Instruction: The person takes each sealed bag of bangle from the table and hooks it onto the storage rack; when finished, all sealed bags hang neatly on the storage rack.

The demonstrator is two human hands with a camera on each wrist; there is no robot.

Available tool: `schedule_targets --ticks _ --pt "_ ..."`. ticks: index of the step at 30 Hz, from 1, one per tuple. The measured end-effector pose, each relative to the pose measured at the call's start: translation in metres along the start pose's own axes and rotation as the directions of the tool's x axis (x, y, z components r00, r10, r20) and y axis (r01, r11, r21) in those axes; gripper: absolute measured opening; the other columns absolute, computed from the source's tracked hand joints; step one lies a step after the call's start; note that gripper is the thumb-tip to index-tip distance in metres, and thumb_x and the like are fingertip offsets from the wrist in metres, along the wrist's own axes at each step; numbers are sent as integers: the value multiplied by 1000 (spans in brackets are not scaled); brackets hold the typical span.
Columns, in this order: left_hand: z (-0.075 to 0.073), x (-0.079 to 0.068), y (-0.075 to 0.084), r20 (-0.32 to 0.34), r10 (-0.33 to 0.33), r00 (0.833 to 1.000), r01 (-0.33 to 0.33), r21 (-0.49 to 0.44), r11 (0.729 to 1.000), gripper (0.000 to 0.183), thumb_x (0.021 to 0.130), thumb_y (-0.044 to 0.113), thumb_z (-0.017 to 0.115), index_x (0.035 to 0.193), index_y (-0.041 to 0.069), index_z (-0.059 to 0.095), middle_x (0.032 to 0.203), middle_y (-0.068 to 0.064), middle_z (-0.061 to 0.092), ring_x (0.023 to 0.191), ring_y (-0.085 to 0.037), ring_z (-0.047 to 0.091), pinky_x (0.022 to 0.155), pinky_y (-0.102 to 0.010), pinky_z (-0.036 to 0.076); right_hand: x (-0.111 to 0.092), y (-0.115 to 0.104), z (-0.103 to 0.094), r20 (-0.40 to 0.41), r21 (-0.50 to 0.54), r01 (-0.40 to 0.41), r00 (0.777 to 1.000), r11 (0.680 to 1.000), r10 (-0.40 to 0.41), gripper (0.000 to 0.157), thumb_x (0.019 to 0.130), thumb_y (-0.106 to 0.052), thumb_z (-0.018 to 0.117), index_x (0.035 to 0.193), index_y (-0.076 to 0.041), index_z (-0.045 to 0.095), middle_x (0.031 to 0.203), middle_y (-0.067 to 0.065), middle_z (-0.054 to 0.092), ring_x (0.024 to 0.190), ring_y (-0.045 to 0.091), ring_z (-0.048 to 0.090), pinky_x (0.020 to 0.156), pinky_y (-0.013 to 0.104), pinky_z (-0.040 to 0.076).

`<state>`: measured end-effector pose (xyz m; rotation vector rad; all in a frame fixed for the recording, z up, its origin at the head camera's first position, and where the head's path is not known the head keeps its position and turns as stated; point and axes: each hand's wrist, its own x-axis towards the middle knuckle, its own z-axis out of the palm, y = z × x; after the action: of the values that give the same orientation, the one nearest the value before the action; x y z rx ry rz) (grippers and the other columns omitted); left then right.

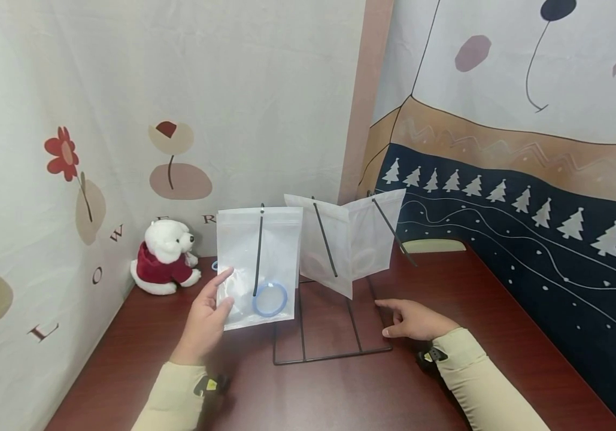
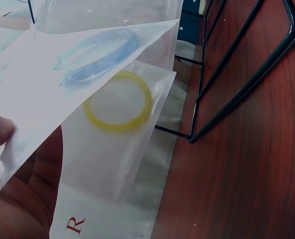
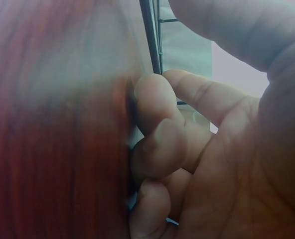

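Observation:
A black wire display rack [image 1: 340, 358] stands on the table, with white zip bags hanging from its prongs. My left hand [image 1: 203, 320] holds the left edge of the front left zip bag [image 1: 237, 245], thumb on its face. Through this bag shows a blue ring [image 1: 270, 299]. In the left wrist view the bag is tilted away from one behind it, which contains a yellow ring [image 2: 118, 102]. My right hand [image 1: 418, 319] rests on the table, index fingertip at the rack's right base wire and the other fingers curled, as the right wrist view shows.
A white plush bear [image 1: 164, 257] in a red outfit sits at the left back. More white bags [image 1: 375, 233] hang at the rack's middle and right. Printed cloth [image 1: 264, 90] backs the dark red table [image 1: 340, 395]; a pale green thing [image 1: 433, 246] lies at its far edge.

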<state>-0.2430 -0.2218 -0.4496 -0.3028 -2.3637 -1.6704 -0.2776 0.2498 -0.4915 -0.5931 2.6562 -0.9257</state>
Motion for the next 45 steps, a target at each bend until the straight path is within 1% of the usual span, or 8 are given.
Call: schedule_targets --ticks 8,16,19,25,30,32,38,45 --pt "4 0 5 -27 -48 998 46 -45 998 61 105 -2 53 162 19 43 173 -6 30 163 -24 17 128 -47 21 0 -1 0 -6 1 -5 1000 1000 5 71 89 -22 84 152 -8 55 77 -2 60 71 15 55 57 29 46" --pt "7 0 8 -32 -67 997 65 -71 995 62 106 0 53 163 20 41 174 -5 27 164 -22 16 129 -45 20 -1 -1 0 -6 -9 2 1000 1000 -2 71 89 -23 84 152 -7 55 75 -3 59 69 14 55 57 28 46" --pt "7 0 7 -26 -70 997 68 -73 995 62 106 -1 52 163 20 40 174 -5 27 163 -24 19 125 -32 30 -1 -1 0 -5 -8 5 1000 1000 -5 71 89 -22 84 152 -7 55 75 -3 59 69 14 55 57 28 46" --pt "6 0 2 -39 -20 999 17 -82 997 64 104 -6 52 163 15 40 174 -7 27 163 -24 15 110 -2 29 -1 -2 0 -5 -7 8 1000 1000 -8 71 89 -22 84 152 -7 55 73 -3 59 67 13 55 56 28 45" --pt "7 -1 -1 -59 -7 998 1 -96 995 64 103 -8 51 162 16 42 170 -10 34 142 -11 48 100 -7 46 -2 -3 0 -1 -2 11 1000 1000 -11 71 89 -21 85 152 -7 55 72 -3 59 67 13 55 55 28 45" --pt "7 -1 -1 -69 -5 998 -2 -106 994 63 103 -9 51 161 15 43 169 -11 36 135 -7 52 98 -8 49 -2 -3 0 3 4 12 1000 1000 -12 72 88 -21 85 152 -7 55 72 -3 59 66 13 55 55 28 45" --pt "4 0 -2 -110 13 994 -23 -95 995 60 102 -10 52 158 9 47 168 -11 39 161 -23 25 115 -7 30 -2 -3 -1 9 9 11 1000 1000 -11 74 86 -19 86 152 -7 55 71 -3 58 66 13 54 54 28 45" --pt "1 1 -3 -120 -24 992 13 -91 996 57 103 -8 54 157 10 49 168 -8 40 161 -26 24 121 -15 26 -2 -4 -1 5 15 -4 1000 1000 4 74 86 -18 86 152 -8 55 72 -2 58 67 14 55 54 28 45"
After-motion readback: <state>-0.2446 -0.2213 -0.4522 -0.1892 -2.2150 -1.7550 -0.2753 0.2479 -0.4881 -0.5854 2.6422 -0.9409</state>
